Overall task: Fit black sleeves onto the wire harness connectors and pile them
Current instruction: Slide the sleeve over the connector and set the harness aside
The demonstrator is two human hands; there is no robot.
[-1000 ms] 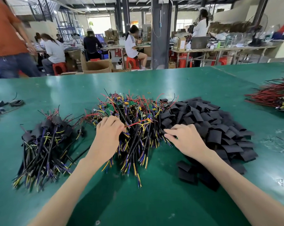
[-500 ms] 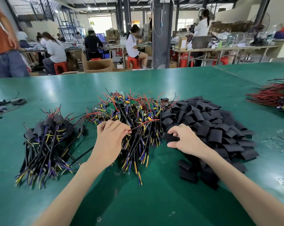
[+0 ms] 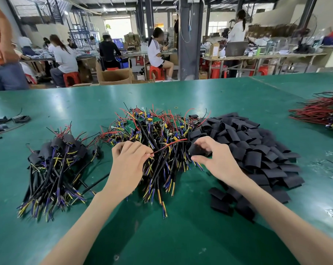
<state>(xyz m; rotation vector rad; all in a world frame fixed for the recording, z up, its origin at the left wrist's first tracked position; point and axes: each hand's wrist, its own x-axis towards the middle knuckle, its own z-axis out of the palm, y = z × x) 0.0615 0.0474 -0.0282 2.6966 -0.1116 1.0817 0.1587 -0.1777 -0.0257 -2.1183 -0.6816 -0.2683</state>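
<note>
A heap of unsleeved wire harnesses [image 3: 158, 134] with small green boards lies in the middle of the green table [image 3: 162, 236]. My left hand [image 3: 127, 163] rests on its near left side and pinches a red wire that sticks out to the right. To the right spreads a big heap of flat black sleeves [image 3: 253, 150]. My right hand [image 3: 215, 157] is at that heap's left edge, thumb and fingers curled round one black sleeve [image 3: 199, 150]. A pile of sleeved harnesses [image 3: 55, 165] lies at the left.
A bundle of red wires [image 3: 322, 111] lies at the table's right edge. Small black parts [image 3: 1, 123] sit at the far left edge. A few loose sleeves [image 3: 223, 199] lie near my right forearm. Beyond the table, people sit at other benches.
My right hand has lifted off the sleeve heap with one sleeve between thumb and fingers. My left hand has drawn a red wire up out of the harness heap.
</note>
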